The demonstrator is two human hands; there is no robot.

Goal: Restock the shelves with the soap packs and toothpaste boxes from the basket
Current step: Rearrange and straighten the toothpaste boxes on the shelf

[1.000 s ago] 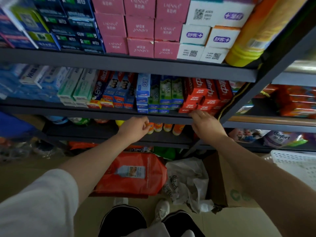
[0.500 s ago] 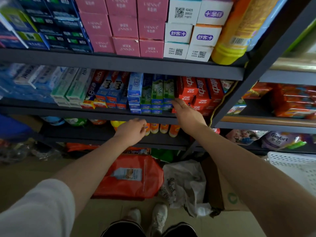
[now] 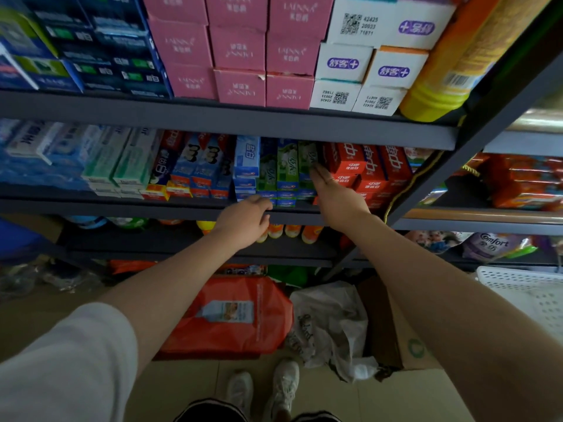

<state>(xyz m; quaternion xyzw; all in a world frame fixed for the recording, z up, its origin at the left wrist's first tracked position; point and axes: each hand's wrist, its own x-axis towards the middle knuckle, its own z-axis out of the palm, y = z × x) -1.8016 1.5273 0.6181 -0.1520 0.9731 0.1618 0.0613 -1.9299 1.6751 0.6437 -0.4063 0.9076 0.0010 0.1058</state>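
The middle shelf (image 3: 182, 208) holds rows of toothpaste boxes: green ones (image 3: 286, 166), red ones (image 3: 368, 169), blue ones (image 3: 246, 159) and pale green ones (image 3: 128, 159). My right hand (image 3: 335, 193) reaches in flat, fingertips between the green and red boxes, holding nothing. My left hand (image 3: 246, 220) hovers at the shelf's front edge just below the blue and green boxes, fingers loosely curled and empty. The white basket (image 3: 524, 290) shows at the right edge. Pink packs (image 3: 240, 50) and white boxes (image 3: 368, 65) fill the top shelf.
A dark upright post (image 3: 475, 141) runs diagonally to the right of my right hand. On the floor below lie an orange bag (image 3: 231, 315), a crumpled white plastic bag (image 3: 332, 321) and a cardboard box (image 3: 393, 330). Orange-capped bottles (image 3: 289, 231) stand on the lower shelf.
My right hand moved left and deeper into the shelf, from the front edge under the red boxes to the gap beside the green boxes. My left hand rose slightly towards the shelf edge.
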